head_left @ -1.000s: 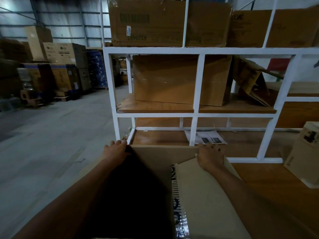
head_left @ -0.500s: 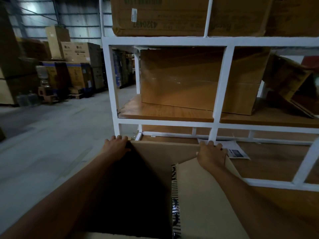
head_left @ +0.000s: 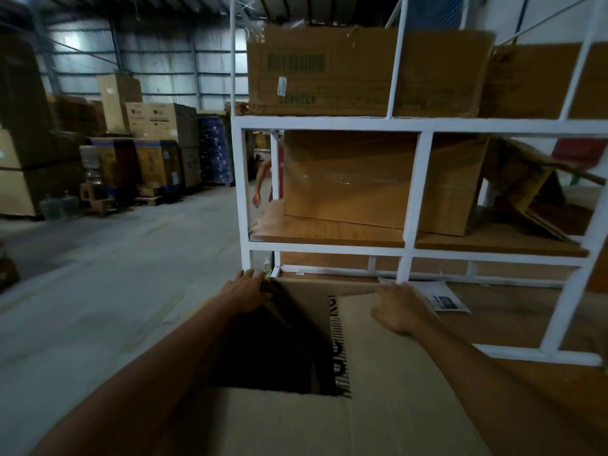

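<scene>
The left hand [head_left: 246,292] is gripping the far left corner of the cardboard box [head_left: 394,406], fingers curling over its edge. The right hand [head_left: 399,309] is clamping the far edge at the right, over the closed flap [head_left: 388,350]. The hands are sitting well apart. The box is being held in front of the person, its far edge just before the foot of the white rack [head_left: 408,205]. The left half is gaping open; the inside is too dark to tell what, if anything, is lying in it. Striped tape [head_left: 339,343] is running along the flap's inner edge.

Compared with half a second ago, both grips are staying as they were, the view is tilting upward so the top carton [head_left: 319,70] is showing in full, and another person's arm [head_left: 260,182] is now appearing behind the rack.

A large carton [head_left: 345,182] is standing on the wooden middle shelf [head_left: 329,230], beside a collapsed carton [head_left: 523,189]. A printed sheet [head_left: 442,299] is lying on the lowest shelf. The grey concrete floor [head_left: 98,274] is stretching left toward stacked cartons [head_left: 158,123] and water bottles [head_left: 59,207].
</scene>
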Demonstrator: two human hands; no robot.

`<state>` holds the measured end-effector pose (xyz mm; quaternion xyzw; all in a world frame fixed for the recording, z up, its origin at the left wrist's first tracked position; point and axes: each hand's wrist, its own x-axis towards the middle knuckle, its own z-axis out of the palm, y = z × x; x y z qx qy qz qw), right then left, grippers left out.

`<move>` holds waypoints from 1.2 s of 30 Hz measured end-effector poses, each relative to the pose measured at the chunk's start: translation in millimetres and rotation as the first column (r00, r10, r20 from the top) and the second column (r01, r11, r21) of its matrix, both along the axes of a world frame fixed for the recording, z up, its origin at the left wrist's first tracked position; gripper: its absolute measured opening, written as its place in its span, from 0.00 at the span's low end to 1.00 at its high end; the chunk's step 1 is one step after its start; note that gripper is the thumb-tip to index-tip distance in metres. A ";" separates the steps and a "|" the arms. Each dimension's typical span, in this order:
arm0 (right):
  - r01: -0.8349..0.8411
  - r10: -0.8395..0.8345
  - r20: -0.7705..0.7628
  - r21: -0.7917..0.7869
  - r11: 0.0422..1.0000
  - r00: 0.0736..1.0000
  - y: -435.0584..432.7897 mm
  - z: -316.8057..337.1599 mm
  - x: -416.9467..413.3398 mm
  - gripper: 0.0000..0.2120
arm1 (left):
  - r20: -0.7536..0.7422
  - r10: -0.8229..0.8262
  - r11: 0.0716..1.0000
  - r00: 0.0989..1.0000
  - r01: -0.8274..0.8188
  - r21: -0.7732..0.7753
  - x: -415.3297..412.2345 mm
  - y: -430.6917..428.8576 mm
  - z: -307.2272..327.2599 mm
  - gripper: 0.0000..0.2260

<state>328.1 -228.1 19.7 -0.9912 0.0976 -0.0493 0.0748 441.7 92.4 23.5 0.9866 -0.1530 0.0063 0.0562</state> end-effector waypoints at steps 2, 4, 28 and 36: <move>-0.023 0.024 -0.050 0.019 1.000 0.998 13.6 4.1 -28.5 0.26 | -0.016 -0.035 0.999 0.999 0.035 -0.027 -27.5 7.3 7.7 0.27; -0.001 0.006 -0.120 0.046 0.999 0.993 26.1 5.5 -55.0 0.27 | -0.041 -0.093 0.995 0.995 0.090 -0.051 -53.3 17.6 12.9 0.23; -0.007 0.024 -0.378 0.047 0.999 0.926 151.8 122.3 -340.3 0.38 | -0.145 -0.461 0.866 0.875 0.480 0.138 -341.6 83.9 121.2 0.25; 0.334 -0.336 0.023 0.053 0.941 0.942 132.7 46.1 -390.8 0.23 | -0.097 -0.011 0.976 0.995 -0.010 -0.218 -397.4 116.2 43.4 0.34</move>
